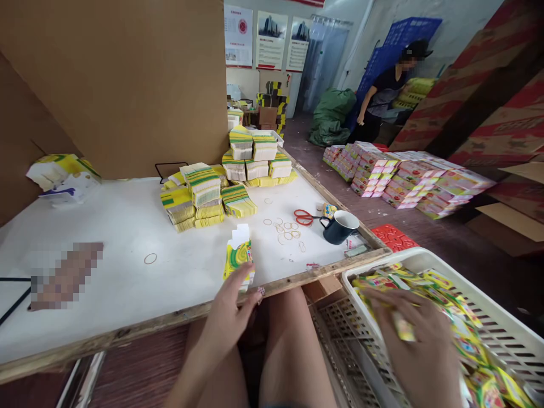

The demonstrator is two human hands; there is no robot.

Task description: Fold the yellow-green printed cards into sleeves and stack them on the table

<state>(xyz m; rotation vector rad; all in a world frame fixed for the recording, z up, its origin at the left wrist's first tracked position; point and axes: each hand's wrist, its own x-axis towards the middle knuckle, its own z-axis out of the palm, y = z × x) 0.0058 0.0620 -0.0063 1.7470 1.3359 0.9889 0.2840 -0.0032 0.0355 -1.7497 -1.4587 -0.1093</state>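
My left hand [229,311] is at the table's front edge, index finger stretched against a yellow-and-green carton [238,255] with raised white flaps. Its thumb stands apart from the index finger, with a patterned nail or tip cover. My right hand [419,345], blurred by motion, is over the white plastic basket [351,277] at the right. Its fingers are curled, and a small yellow packet [403,327] shows between them. Many similar yellow packets [471,345] fill the basket.
Bundled yellow cartons [199,192] are stacked on the white table [119,226]. Rubber bands [289,229], red-handled scissors [304,217] and a dark mug [340,226] lie toward its right edge. Pink boxes [408,175] stand on the floor; a person [382,96] stoops behind them.
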